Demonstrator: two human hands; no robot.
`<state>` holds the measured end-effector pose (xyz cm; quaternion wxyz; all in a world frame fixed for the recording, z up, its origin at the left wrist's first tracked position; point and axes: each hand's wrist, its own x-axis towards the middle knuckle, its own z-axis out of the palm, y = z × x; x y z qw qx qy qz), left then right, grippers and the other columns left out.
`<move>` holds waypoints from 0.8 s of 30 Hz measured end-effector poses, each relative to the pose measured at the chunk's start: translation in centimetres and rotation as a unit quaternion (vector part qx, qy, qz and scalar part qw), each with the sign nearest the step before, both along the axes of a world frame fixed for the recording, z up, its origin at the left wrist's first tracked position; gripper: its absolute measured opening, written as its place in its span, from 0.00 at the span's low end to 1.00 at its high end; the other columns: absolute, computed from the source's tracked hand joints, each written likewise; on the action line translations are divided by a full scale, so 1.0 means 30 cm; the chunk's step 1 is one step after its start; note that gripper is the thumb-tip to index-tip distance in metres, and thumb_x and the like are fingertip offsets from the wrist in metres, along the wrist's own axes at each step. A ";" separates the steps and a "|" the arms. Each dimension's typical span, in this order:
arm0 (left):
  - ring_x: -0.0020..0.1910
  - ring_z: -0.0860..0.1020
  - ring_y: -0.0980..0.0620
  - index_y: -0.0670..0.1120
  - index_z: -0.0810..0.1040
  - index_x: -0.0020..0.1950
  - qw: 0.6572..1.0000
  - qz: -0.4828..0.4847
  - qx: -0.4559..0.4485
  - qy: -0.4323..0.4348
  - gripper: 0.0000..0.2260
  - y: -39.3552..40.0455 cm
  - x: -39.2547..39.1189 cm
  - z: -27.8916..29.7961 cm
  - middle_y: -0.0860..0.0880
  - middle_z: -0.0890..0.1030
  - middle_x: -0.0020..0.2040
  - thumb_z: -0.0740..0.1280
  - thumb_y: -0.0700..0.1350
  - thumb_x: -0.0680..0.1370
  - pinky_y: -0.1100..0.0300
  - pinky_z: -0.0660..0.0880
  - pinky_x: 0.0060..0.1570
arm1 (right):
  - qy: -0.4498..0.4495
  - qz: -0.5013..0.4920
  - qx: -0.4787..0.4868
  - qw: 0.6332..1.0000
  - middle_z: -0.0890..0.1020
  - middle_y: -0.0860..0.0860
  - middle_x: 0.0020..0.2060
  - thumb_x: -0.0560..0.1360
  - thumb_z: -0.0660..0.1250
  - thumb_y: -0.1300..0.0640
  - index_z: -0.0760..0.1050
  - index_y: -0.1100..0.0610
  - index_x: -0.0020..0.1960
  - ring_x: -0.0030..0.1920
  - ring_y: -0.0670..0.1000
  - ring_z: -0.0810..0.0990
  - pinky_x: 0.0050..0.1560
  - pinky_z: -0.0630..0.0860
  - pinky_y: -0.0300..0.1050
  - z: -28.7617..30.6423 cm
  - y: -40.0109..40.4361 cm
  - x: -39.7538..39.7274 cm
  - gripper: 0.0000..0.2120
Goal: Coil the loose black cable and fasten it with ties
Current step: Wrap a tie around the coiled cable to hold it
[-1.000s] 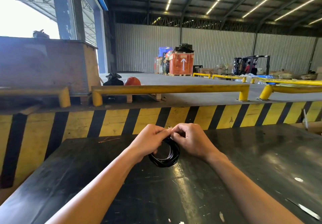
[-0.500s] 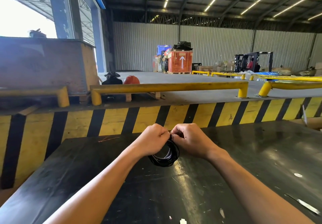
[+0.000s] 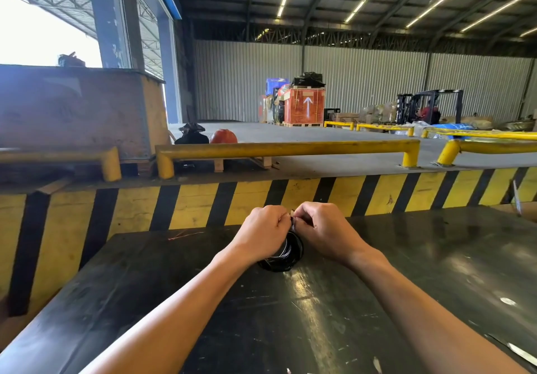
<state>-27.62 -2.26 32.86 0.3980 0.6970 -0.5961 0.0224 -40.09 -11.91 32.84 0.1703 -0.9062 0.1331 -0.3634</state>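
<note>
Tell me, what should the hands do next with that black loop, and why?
Probably pinch and twist the tie tighter. The left hand and right hand meet at the top of the coiled black cable, fingertips closed on something small and pale there, likely the tie. The coil hangs already wound over the dark scuffed metal table, so fastening seems the step left.

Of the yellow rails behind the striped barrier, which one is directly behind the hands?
The middle rail, the long one seen whole. It runs above both hands; the others sit far left and far right, cut off by the picture edges.
</note>
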 end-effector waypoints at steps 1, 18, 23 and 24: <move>0.27 0.70 0.54 0.43 0.74 0.34 1.000 0.001 -0.013 -0.004 0.15 -0.003 -0.001 0.004 0.50 0.75 0.30 0.59 0.44 0.80 0.65 0.65 0.25 | -0.001 0.003 0.010 1.000 0.81 0.48 0.37 0.76 0.64 0.55 0.78 0.54 0.43 0.38 0.42 0.79 0.35 0.74 0.35 0.008 -0.003 0.001 0.06; 0.26 0.69 0.57 0.54 0.66 0.34 0.997 -0.025 -0.070 -0.038 0.14 -0.019 -0.025 0.040 0.53 0.73 0.29 0.57 0.46 0.80 0.63 0.65 0.26 | -0.042 0.055 0.068 0.995 0.80 0.43 0.35 0.77 0.65 0.57 0.76 0.49 0.42 0.37 0.36 0.79 0.34 0.73 0.29 0.068 -0.019 -0.014 0.06; 0.26 0.71 0.56 0.50 0.71 0.38 0.995 -0.029 -0.086 -0.033 0.11 -0.022 -0.017 0.029 0.51 0.76 0.30 0.58 0.45 0.80 0.63 0.67 0.25 | -0.042 0.065 0.065 0.995 0.79 0.42 0.35 0.78 0.64 0.58 0.75 0.48 0.42 0.37 0.34 0.78 0.34 0.72 0.28 0.073 -0.008 -0.019 0.08; 0.26 0.72 0.56 0.49 0.71 0.39 0.995 -0.036 -0.087 -0.029 0.10 -0.019 -0.015 0.025 0.51 0.76 0.31 0.58 0.44 0.80 0.61 0.68 0.26 | -0.041 0.068 0.062 0.995 0.79 0.42 0.35 0.78 0.64 0.58 0.75 0.49 0.42 0.38 0.35 0.78 0.35 0.73 0.29 0.074 -0.007 -0.020 0.07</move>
